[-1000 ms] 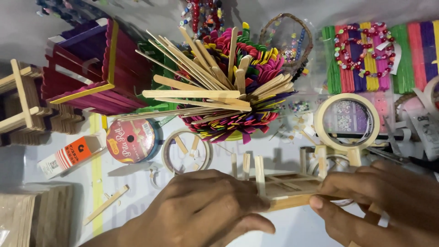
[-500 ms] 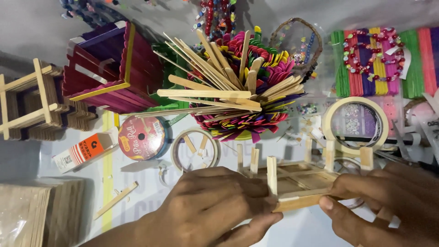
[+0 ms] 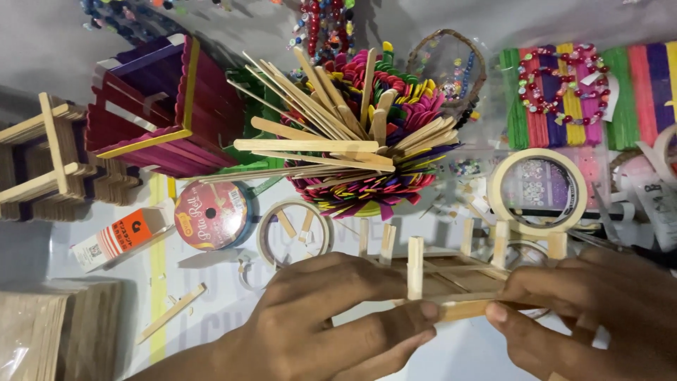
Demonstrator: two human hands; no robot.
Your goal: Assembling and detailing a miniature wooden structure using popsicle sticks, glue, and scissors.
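Both hands grip a stick frame low in the view: left hand closed around its near end, right hand pinching the far end. Pale wooden sticks form rails with short uprights. Tape rolls and a stick-filled holder crowd just behind; bare table lies between the hands.

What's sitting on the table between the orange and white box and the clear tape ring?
In the head view, a pink ribbon spool lies between the orange and white box and the clear tape ring.
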